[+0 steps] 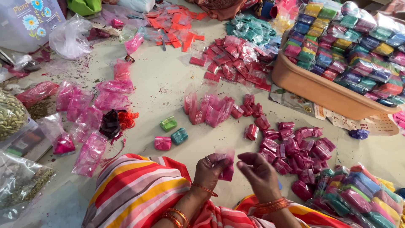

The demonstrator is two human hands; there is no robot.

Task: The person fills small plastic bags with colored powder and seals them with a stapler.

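Note:
My left hand pinches a small clear plastic pouch of pink powder at the bottom centre, above my striped lap. My right hand hovers just right of the pouch, fingers curled and close to it, holding nothing that I can see. Right of my hands lies a heap of small folded magenta packets. A row of filled pink pouches lies further out in the middle of the floor. Three small folded packets, green, teal and pink, lie to the left of them.
A tan tub of multicoloured packets stands at upper right. Bundled coloured packets lie at lower right. Larger pink powder bags and red thread lie left, red packets further back, and bags of seeds at the left edge.

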